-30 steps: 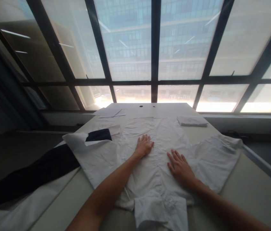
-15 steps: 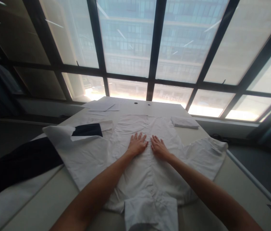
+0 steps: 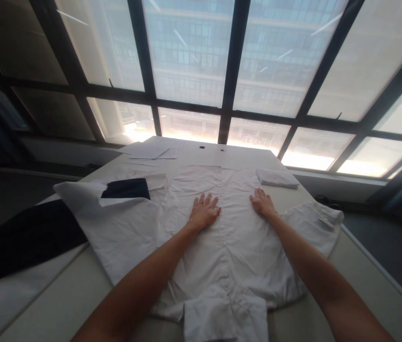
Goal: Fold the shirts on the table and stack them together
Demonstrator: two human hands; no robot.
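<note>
A white button-up shirt point(image 3: 201, 251) lies spread on the white table, its button line running up the middle and its collar end toward me. My left hand point(image 3: 204, 211) rests flat on the shirt just left of the buttons, fingers spread. Over at the shirt's right side, my right hand point(image 3: 262, 202) presses on the cloth close to its edge. Its fingers are stretched forward and slightly bent, with nothing seen in them. One sleeve point(image 3: 315, 225) fans out on the right. White cloth on the left is partly hidden by my left forearm.
A folded white cloth point(image 3: 276, 177) sits beyond my right hand. Dark navy fabric point(image 3: 26, 240) stretches across the left side, partly under white cloth. Paper sheets point(image 3: 153, 151) lie at the far left of the table point(image 3: 247, 154). Large windows point(image 3: 190, 52) stand behind it.
My right hand has slid right across the shirt, from beside the buttons to the right edge. My left hand stays in place on the cloth. The view has shifted slightly.
</note>
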